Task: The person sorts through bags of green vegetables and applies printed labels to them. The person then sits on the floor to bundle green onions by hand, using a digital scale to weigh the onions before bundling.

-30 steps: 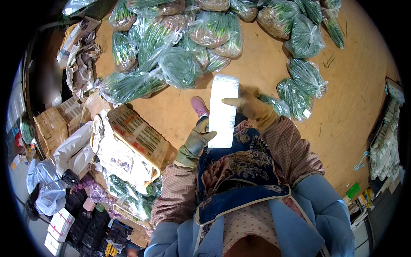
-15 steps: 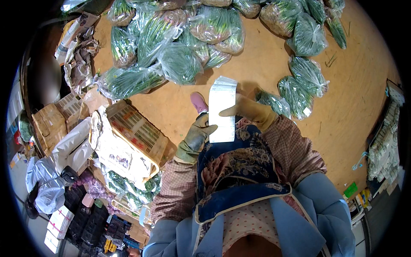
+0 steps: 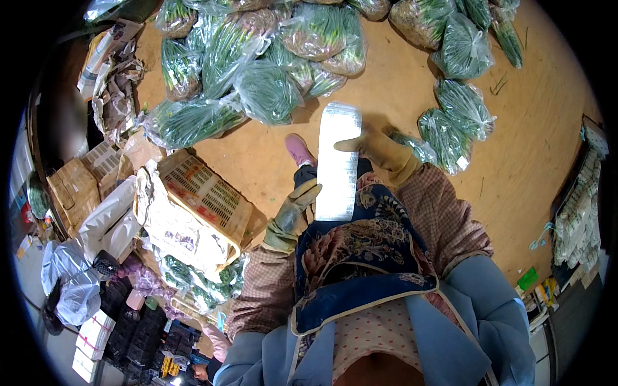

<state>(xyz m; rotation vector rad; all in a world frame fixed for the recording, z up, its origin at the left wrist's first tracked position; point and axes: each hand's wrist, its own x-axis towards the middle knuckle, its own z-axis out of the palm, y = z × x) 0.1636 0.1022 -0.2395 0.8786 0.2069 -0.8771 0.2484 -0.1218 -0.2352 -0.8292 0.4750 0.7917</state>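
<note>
Held upright in front of my apron is a long white printed paper slip (image 3: 336, 183), perhaps one of a small stack. My right hand (image 3: 380, 153), in a tan work glove, grips its right side with the thumb across the front and the other fingers behind. At the lower left edge of the slip, my left hand (image 3: 293, 215) in a worn grey-green glove is closed, its fingertips against the paper. What those fingers do behind the slip is hidden. Below both hands spreads my dark blue flowered apron (image 3: 360, 241).
Clear bags of green vegetables (image 3: 267, 90) cover the far floor, with more bags (image 3: 454, 132) at the right. A yellowish plastic crate (image 3: 206, 196) stands left of me, near cardboard boxes (image 3: 76, 190). Another person's pink sleeve (image 3: 217, 341) shows at lower left. Stacked papers (image 3: 579, 212) line the right.
The top of the slip has tipped a little away and the whole slip has shifted slightly right. My left thumb has moved off its front to the edge. A pink sleeve has appeared at lower left.
</note>
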